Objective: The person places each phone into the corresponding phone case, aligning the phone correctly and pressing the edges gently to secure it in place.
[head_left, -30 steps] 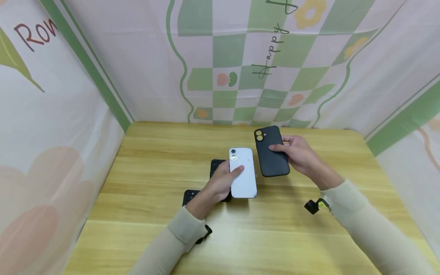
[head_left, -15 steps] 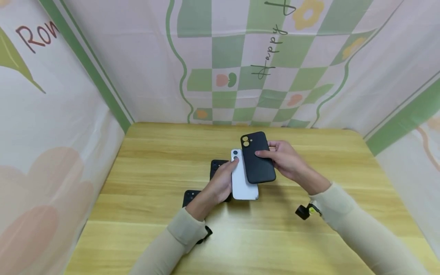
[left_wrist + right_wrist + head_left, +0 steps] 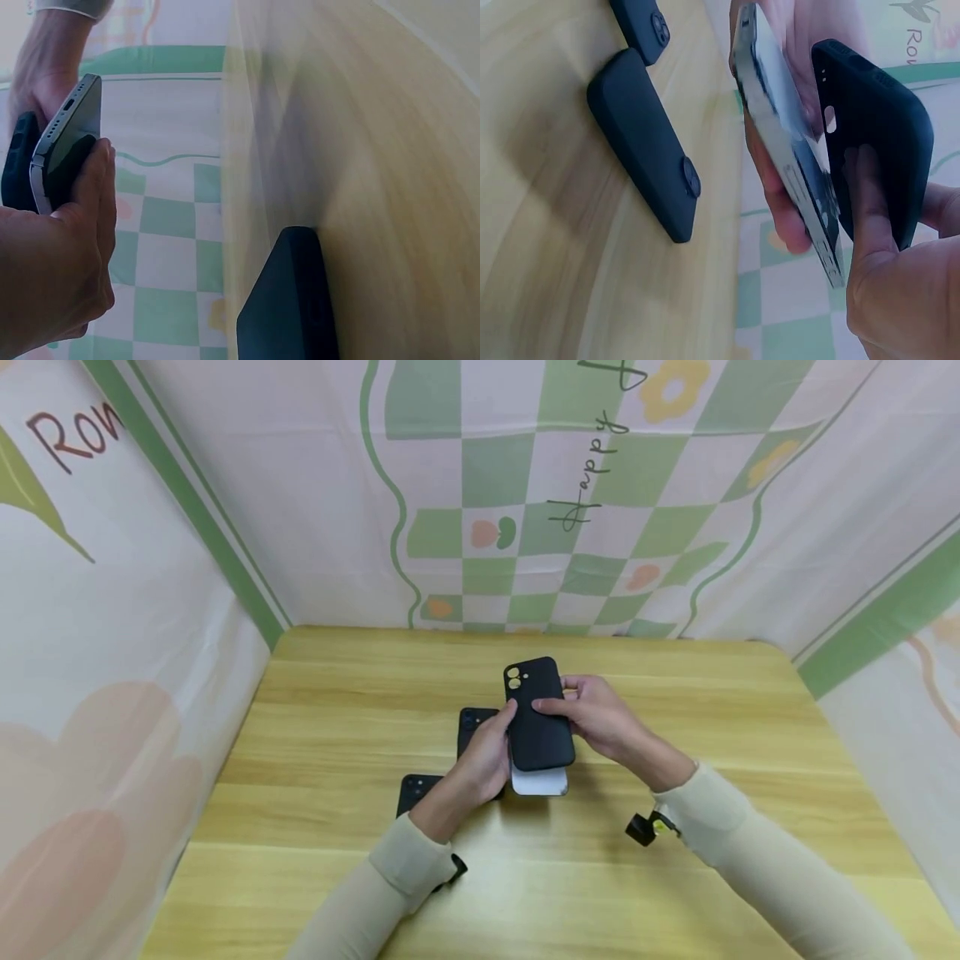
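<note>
My left hand [image 3: 483, 760] grips a white phone [image 3: 540, 782] by its long side, held above the table. My right hand [image 3: 603, 714] pinches a black phone case [image 3: 542, 727], thumb on its back and fingers inside. In the head view the case covers all but the lower end of the phone. The right wrist view shows the hollow inside of the case [image 3: 892, 142] facing the phone [image 3: 787, 127], upper ends apart and lower parts close together. In the left wrist view the phone's port edge [image 3: 67, 105] stands next to the case [image 3: 19, 161].
Two black cased phones lie on the wooden table [image 3: 315, 693]: one phone [image 3: 472, 727] just behind my left hand, another phone [image 3: 412, 789] nearer, partly under my left forearm. A patterned cloth [image 3: 495, 468] hangs at the table's back edge.
My right hand has brought the black case leftward and a little nearer, from beside the white phone to over it. My left thumb has shifted from the phone's back to its edge.
</note>
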{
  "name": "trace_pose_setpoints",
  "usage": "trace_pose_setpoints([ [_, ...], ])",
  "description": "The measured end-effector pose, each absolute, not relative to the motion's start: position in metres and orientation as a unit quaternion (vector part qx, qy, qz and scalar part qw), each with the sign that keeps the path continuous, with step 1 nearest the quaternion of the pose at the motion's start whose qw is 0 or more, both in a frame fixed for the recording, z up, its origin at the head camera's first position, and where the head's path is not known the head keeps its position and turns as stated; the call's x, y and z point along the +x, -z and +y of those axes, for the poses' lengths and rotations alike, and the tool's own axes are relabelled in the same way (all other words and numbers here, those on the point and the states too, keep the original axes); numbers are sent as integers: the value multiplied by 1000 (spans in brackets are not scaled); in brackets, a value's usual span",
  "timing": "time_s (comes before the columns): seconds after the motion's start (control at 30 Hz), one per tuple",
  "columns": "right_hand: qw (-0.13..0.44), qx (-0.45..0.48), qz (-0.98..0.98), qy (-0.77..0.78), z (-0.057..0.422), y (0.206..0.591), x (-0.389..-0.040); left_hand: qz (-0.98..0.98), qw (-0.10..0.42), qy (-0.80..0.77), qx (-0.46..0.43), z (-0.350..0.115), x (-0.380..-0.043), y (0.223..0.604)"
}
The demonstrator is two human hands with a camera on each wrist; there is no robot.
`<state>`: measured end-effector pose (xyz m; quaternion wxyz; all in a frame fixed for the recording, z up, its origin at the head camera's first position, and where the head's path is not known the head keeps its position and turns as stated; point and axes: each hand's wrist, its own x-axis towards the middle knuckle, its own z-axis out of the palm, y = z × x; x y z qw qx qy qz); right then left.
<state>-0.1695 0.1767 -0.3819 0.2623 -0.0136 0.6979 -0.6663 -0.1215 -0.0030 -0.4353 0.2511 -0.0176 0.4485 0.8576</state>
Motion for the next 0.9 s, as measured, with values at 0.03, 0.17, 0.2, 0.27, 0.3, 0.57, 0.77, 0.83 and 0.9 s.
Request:
trace_pose_setpoints([
  [0.03,263,-13,699,664,176,383,-169,447,252,-858,-21,-3,-122,435],
  [0.17,264,-14,707,656,173,386,-167,449,251,-857,-31,-1,-122,435],
  [0.2,264,-15,709,654,173,386,-167,451,251,-856,-33,-1,-122,435],
  [0.27,263,-16,712,652,172,387,-166,453,249,-855,-37,-1,-122,435],
  [0.3,263,-16,713,650,172,387,-166,455,247,-855,-39,0,-122,436],
  [0.57,277,-13,721,635,172,386,-163,456,241,-856,-42,0,-123,437],
  [0.77,288,-22,731,619,173,385,-159,462,237,-854,-42,-1,-123,436],
  [0.83,291,-30,733,614,173,385,-158,464,237,-852,-44,-2,-122,436],
  [0.9,292,-33,734,613,174,384,-158,465,238,-852,-43,-1,-122,436],
])
